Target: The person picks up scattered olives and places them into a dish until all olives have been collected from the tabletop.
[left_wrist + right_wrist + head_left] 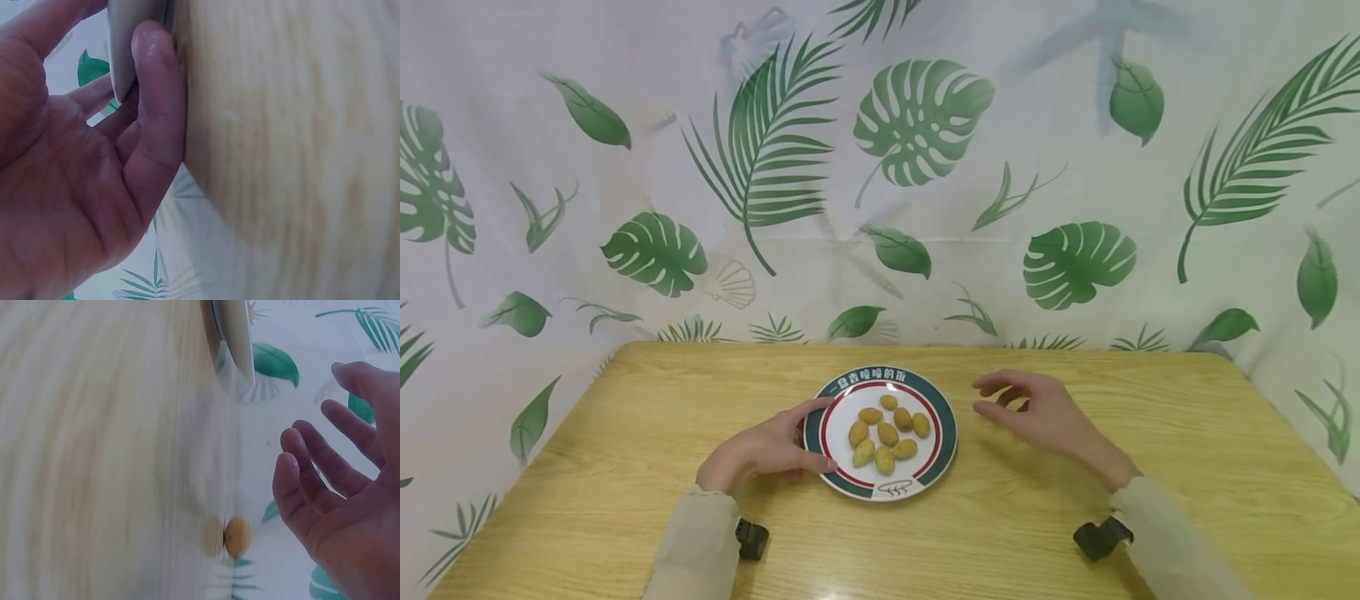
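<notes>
A round plate (937, 472) with a dark green band and a red ring sits mid-table in the head view. Several small yellowish-brown oval fruits (887, 434) lie grouped on it. My left hand (767, 443) grips the plate's left rim, thumb over the edge. In the left wrist view its other fingers (156, 94) reach along and under the plate's pale side (125, 47). To the right of the plate, my right hand (1037, 410) hovers with loosely bent fingers and holds nothing. One brown oval fruit (238, 537) rests on the table below it in the right wrist view.
The wooden table (625, 467) spreads around the plate, its back edge meeting a white curtain (970, 275) printed with green leaves. Black wrist cameras (1101, 538) are strapped over both sleeves (1172, 533).
</notes>
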The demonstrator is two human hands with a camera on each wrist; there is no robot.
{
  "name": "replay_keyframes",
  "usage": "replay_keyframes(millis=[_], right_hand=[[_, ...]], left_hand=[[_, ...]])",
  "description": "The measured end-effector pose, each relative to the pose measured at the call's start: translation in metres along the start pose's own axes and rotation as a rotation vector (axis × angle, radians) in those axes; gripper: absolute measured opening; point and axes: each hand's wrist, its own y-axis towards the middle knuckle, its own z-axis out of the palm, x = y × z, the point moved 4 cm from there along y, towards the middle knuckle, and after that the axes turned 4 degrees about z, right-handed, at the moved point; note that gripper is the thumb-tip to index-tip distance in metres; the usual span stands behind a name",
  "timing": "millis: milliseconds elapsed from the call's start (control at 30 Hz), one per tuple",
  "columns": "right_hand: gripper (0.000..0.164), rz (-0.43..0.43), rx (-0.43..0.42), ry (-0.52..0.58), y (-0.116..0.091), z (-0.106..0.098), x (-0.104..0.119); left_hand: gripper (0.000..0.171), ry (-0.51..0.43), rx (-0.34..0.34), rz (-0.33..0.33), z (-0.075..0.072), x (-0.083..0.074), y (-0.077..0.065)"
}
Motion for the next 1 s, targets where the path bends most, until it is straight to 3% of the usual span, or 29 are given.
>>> replay_keyframes(millis=[367, 733, 1000], right_hand=[[0.032, 0.013, -0.068, -0.074, -0.006, -0.024, -0.024], [0.036, 0.145, -0.024, -0.06, -0.013, -0.038, -0.048], [0.038, 0.169, -0.016, -0.101, -0.011, -0.042, -0.057]], left_hand=[[0.094, 0.0, -0.001, 0.019, 0.0, 0.001, 0.001], [0.094, -0.011, 0.004, 0.016, 0.001, 0.003, 0.003], [0.094, -0.012, 0.0, 0.007, 0.0, 0.002, 0.002]])
